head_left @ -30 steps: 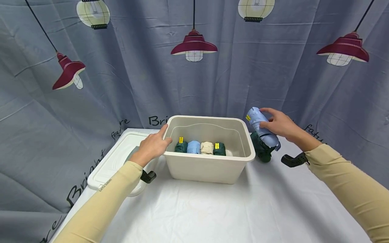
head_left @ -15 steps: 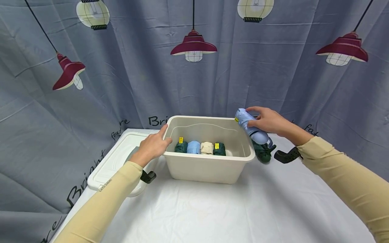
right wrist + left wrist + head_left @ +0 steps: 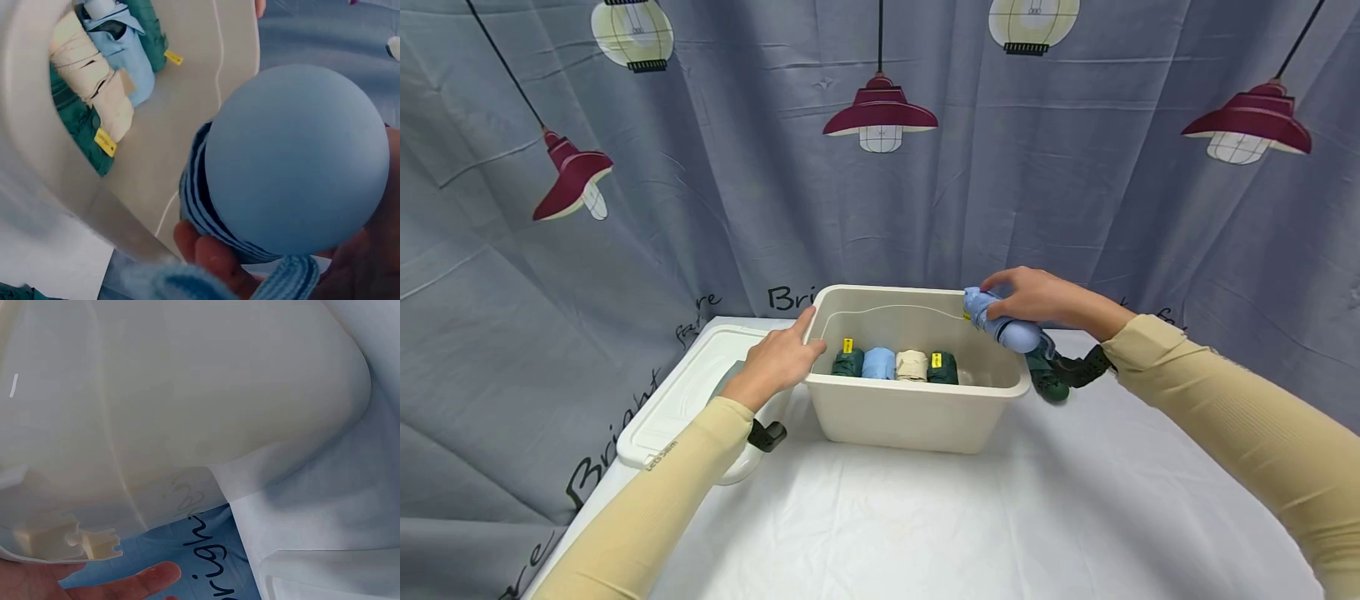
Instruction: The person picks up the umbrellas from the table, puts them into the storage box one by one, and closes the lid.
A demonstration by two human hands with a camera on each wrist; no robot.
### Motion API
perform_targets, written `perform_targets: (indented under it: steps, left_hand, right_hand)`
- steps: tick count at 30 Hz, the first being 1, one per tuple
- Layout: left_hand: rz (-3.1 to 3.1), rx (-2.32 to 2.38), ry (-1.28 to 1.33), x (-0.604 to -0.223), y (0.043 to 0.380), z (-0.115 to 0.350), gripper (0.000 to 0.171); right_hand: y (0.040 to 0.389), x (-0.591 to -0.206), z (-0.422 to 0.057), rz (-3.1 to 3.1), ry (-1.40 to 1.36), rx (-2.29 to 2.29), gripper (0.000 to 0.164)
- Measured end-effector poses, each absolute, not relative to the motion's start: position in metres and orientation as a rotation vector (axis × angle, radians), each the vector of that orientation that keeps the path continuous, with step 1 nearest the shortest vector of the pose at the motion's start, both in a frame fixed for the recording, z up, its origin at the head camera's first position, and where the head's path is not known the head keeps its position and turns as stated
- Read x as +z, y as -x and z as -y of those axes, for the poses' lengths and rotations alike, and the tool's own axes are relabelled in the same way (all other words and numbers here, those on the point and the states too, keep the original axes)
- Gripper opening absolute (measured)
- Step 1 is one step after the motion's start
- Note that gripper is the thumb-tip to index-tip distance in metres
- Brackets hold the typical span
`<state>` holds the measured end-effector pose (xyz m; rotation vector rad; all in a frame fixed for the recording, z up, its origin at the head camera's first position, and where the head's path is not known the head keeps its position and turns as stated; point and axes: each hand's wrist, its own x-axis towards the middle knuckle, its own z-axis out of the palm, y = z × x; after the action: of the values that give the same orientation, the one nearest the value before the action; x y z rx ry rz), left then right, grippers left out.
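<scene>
My right hand (image 3: 1037,296) grips a light blue folded umbrella (image 3: 1000,323) over the right rim of the cream plastic storage bin (image 3: 910,414). In the right wrist view, the umbrella's round handle end (image 3: 297,159) faces the camera, with a wrist strap (image 3: 290,275) below it. My left hand (image 3: 780,364) rests on the bin's left rim, thumb over the edge and fingers extended. Inside the bin stand a green umbrella (image 3: 847,363), a blue one (image 3: 878,364), a cream one (image 3: 912,366) and another green one (image 3: 942,368), in a row from the left.
Another green umbrella (image 3: 1048,379) lies on the white table (image 3: 910,525) right of the bin, partly hidden. Left of the bin lies a white lid (image 3: 681,400), partly behind my left arm. A grey-blue curtain (image 3: 760,192) hangs behind.
My right hand has carried the blue umbrella leftward, from above the green one outside to over the bin's right rim. My left hand has stayed on the rim.
</scene>
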<state>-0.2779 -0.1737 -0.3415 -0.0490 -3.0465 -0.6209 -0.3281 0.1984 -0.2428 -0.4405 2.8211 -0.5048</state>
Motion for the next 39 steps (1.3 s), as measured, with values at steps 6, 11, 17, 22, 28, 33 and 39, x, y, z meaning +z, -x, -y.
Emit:
perform_targets:
  steps: [6,11,17,22,28,33,39]
  left_hand:
    - [3.050,-0.620,0.048,-0.342,0.278,0.173,0.074]
    - [3.049,-0.618,0.045,-0.342,0.278,0.174,0.073]
    - [3.053,-0.614,0.045,-0.342,0.277,0.174,0.073]
    - [3.052,-0.612,0.046,-0.343,0.277,0.174,0.073]
    - [3.050,-0.620,0.049,-0.343,0.277,0.174,0.073]
    - [3.043,-0.625,0.052,-0.342,0.277,0.174,0.073]
    - [3.046,-0.627,0.056,-0.342,0.278,0.174,0.073]
  right_hand:
    - [0.339,-0.247,-0.189,-2.768,0.461,-0.403,0.059]
    - [0.344,-0.248,-0.178,-2.726,0.481,-0.353,0.056]
    - [0.350,-0.250,-0.162,-2.682,0.515,-0.250,0.056]
    - [0.357,-0.257,-0.153,-2.647,0.505,-0.245,0.055]
    - [0.363,-0.265,-0.145,-2.613,0.519,-0.194,0.047]
    - [0.364,-0.267,-0.140,-2.580,0.512,-0.168,0.031]
    - [0.367,-0.274,-0.139,-2.525,0.524,-0.066,0.014]
